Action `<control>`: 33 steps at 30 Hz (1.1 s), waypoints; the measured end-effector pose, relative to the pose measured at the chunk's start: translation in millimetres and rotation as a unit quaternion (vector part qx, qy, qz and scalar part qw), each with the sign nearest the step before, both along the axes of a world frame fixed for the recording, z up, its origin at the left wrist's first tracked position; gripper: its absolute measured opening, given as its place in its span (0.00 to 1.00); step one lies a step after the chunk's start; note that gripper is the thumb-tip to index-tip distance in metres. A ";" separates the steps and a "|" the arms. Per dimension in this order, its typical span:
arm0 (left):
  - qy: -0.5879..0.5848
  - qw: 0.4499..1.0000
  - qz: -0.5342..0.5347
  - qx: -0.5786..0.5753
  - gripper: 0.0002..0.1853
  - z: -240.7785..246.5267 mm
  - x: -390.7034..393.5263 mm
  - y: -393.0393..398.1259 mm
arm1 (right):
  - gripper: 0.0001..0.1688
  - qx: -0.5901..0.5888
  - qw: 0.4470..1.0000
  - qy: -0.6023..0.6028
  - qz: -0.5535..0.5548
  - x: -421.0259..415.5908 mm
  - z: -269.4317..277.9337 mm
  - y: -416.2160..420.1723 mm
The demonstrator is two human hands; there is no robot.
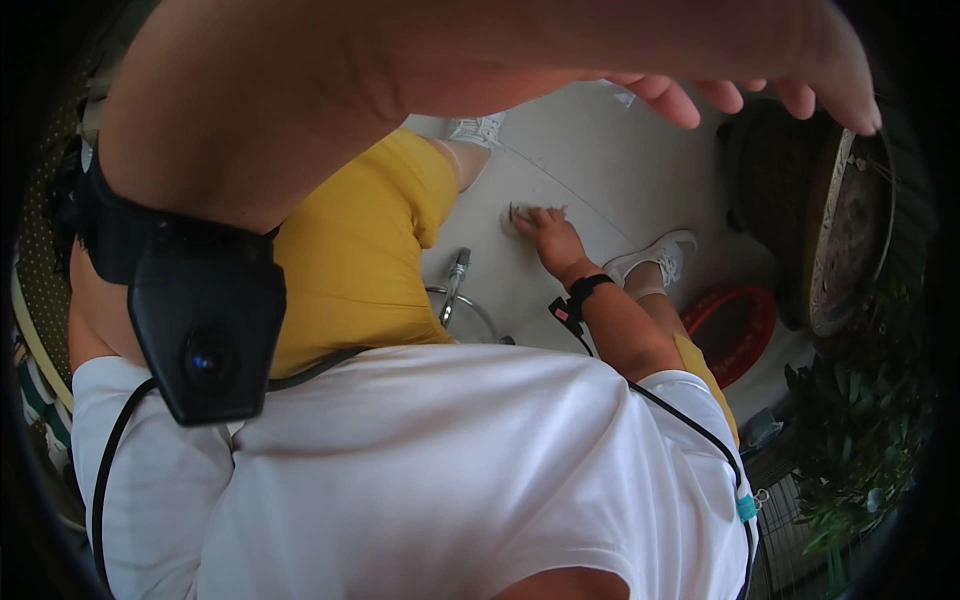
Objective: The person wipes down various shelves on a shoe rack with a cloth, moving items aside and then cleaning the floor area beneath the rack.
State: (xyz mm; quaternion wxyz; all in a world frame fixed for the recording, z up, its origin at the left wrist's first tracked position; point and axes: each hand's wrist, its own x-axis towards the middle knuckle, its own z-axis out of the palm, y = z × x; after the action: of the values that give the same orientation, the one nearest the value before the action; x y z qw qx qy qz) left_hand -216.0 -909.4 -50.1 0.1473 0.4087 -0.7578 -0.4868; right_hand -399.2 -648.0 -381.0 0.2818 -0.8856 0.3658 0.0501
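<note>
My left hand (750,75) is raised close to the camera at the upper right, its forearm crossing the top of the view. Its fingers hang down, somewhat apart, with nothing seen in them; the palm is hidden. Low at the tiled floor (570,161), my right hand (551,232) reaches down between the legs. Its fingers are bent over small pale scraps (559,209) and a small dark-edged thing (514,213). Whether they grip it cannot be told. A black band (589,289) with a small device is on the right wrist.
A chrome stool or chair base (454,289) stands left of my right arm. To the right are a red plastic basket (765,322), a large dark pot or round stand with a patterned rim (821,247) and a leafy plant (855,420). White shoes (660,255) rest on the floor.
</note>
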 end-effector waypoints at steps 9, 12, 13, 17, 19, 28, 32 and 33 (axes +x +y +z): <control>-0.008 1.000 -0.011 0.018 0.20 -3.7 28.8 17.6 | 0.24 -0.037 0.997 0.008 -0.074 20.1 -4.5 -48.3; -0.006 0.999 -0.027 0.024 0.20 -5.7 23.3 13.4 | 0.22 -0.055 0.992 0.003 -0.117 22.9 0.5 -55.4; -0.008 0.999 -0.025 0.022 0.20 -6.6 22.8 13.3 | 0.22 -0.054 0.991 -0.005 -0.122 23.9 6.5 -55.3; -0.007 0.999 -0.022 0.022 0.20 -9.4 23.0 12.1 | 0.25 -0.022 0.975 -0.064 -0.213 9.7 10.4 -30.2; -0.007 1.000 -0.020 0.023 0.20 -9.3 25.3 13.3 | 0.28 -0.034 0.942 -0.063 -0.328 -8.2 -3.3 -17.2; -0.011 0.998 -0.049 0.037 0.20 -16.3 23.8 8.4 | 0.31 -0.007 0.870 -0.065 -0.488 22.4 -50.7 -30.2; -0.020 0.999 -0.027 0.032 0.20 -9.5 30.5 18.6 | 0.29 0.027 0.929 -0.055 -0.366 72.7 -15.0 -65.6; -0.019 0.999 -0.034 0.034 0.20 -10.4 27.4 17.3 | 0.28 0.029 0.937 -0.045 -0.345 76.6 -14.4 -68.7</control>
State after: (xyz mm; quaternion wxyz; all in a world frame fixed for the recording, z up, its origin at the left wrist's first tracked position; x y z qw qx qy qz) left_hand -188.6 -892.1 -60.6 0.1022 0.3966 -0.7568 -0.5094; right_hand -322.6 -716.7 -395.4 0.3230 -0.6978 0.6344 -0.0793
